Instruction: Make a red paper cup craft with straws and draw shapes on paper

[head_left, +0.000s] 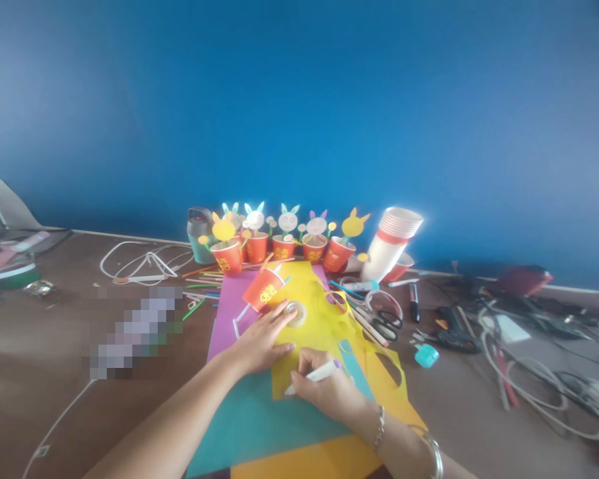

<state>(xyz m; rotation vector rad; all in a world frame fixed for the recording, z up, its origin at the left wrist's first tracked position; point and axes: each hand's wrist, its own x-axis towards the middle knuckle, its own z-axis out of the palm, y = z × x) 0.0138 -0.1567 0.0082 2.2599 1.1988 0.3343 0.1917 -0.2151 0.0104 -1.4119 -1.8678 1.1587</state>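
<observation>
My left hand (265, 336) lies flat on yellow paper (309, 283) with its fingers stretched out. Its fingertips reach a small round, see-through disc (295, 313) that looks like a tape roll. In my right hand (327, 392) is a white marker (317, 377) with a purple end, its tip down near the lower edge of the yellow paper. Teal paper (249, 419) and purple paper (229, 299) lie underneath. Just beyond my left hand an orange paper cup (263, 289) rests tilted, with strips of paper sticking out.
Several orange cups with paper rabbit heads (288, 218) line the wall. A leaning stack of white cups (392, 243), scissors (387, 324), a black glue gun (454, 329), a teal object (426, 355) and tangled cables (509, 372) are on the right. White cable (144, 263) lies left.
</observation>
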